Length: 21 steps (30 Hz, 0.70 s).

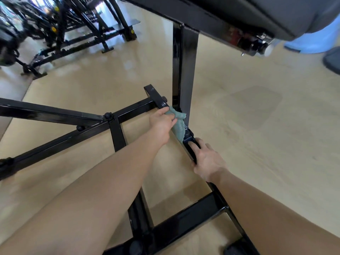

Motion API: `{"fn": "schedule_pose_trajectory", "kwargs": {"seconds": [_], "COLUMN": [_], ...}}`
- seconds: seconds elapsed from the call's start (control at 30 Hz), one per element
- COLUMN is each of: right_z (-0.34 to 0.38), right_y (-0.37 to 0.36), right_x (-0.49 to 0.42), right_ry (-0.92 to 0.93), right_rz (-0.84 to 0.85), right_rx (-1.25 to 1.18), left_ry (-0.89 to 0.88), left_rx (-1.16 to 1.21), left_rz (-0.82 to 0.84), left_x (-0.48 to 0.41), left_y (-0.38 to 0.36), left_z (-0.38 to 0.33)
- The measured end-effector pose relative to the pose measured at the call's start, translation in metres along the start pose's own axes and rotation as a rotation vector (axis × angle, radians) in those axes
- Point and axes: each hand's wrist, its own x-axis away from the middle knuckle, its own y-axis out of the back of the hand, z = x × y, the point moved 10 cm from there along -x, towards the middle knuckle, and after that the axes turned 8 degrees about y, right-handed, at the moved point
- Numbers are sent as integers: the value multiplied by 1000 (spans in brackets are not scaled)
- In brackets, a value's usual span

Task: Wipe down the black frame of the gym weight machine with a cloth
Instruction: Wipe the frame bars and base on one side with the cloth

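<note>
You are mid-wipe at the low joint of the black frame (185, 70), with much of the frame seemingly yet to do.

The cloth (179, 124), a teal rag, lies bunched against the corner where the upright post (189, 52) meets the base rail (190, 144) on the floor (257, 126). Your left hand (161, 124) has its fingers closed around the rag's upper end and presses it to the metal. Your right hand (207, 160) sits just beside the rag's lower end, fingers laid over the rail top and thumb tucked under its near side, apparently bracing you. The next move probably calls for dragging the rag along the rail toward that bracing hand, so you will likely need to lift or shift it, then work up the post toward the padded seat (257, 11). The cross bars (73, 133) to your left look unwiped, though I cannot tell for sure.
</note>
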Motion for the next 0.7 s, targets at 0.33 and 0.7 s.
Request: {"fn": "schedule_pose_trajectory", "kwargs": {"seconds": [0.33, 0.7], "right_z": [-9, 21], "right_y": [12, 174], "right_x": [0, -57], "right_ry": [-81, -252], "right_rz": [-62, -859], "right_rx": [-159, -1425], "left_ry": [-47, -201], "left_rx": [145, -98], "left_rz": [90, 124], "left_x": [25, 41], "left_y": [-31, -42], "left_z": [-36, -100]}}
